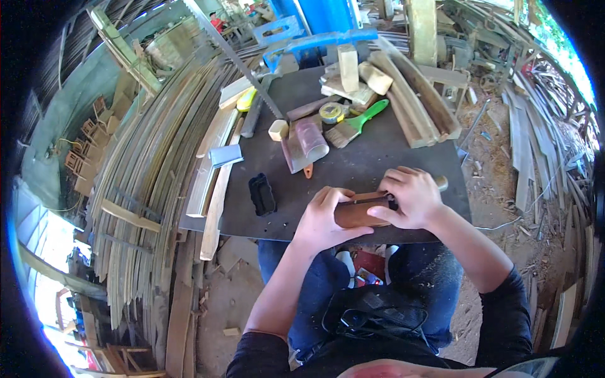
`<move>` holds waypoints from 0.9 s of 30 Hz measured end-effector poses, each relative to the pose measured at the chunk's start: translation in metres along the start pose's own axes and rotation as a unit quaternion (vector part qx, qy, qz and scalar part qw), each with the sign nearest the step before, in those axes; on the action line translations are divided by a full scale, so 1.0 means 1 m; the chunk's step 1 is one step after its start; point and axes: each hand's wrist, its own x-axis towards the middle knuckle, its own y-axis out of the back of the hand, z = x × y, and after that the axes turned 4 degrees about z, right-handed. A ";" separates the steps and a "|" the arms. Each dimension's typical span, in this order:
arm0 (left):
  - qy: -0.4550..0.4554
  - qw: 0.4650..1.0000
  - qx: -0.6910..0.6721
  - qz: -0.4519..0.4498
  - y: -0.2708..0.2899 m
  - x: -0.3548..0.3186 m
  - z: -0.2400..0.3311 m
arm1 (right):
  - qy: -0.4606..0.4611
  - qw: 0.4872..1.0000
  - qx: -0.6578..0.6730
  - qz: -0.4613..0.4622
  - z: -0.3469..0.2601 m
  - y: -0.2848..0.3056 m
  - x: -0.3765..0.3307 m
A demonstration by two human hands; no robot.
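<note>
At the near edge of the dark table, my left hand (326, 220) grips the left end of a brown wooden hand plane (359, 214). My right hand (411, 198) closes round its other end, with the thumb along the near side and the fingers over the top. A pale rounded wooden handle end (442, 183) sticks out beyond the right hand. Most of the plane's top and its right part are hidden by my fingers. To the left of my left hand lies a black plastic tray-like piece (262, 194), apart from both hands.
Beyond my hands lie a green-handled brush (357, 124), a tape measure (331, 113), curled sandpaper (310, 140) and a saw blade (236, 60) slanting up. Wood blocks (348, 68) and long boards (409, 110) lie at the back, near a blue vise (328, 41). Long planks (151, 157) are stacked at left.
</note>
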 end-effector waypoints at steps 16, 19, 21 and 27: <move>-0.011 1.000 -0.006 0.013 -0.004 0.001 -0.002 | 0.022 1.000 0.014 -0.012 0.010 0.002 0.008; -0.020 1.000 -0.002 0.013 -0.003 0.002 -0.001 | 0.014 1.000 0.012 -0.025 0.008 0.004 0.008; -0.020 1.000 -0.002 0.010 -0.002 0.002 0.000 | 0.021 0.999 0.010 -0.027 0.010 0.005 0.006; -0.018 1.000 -0.016 0.004 -0.002 -0.001 -0.005 | 0.032 0.999 0.007 -0.036 0.013 0.004 0.009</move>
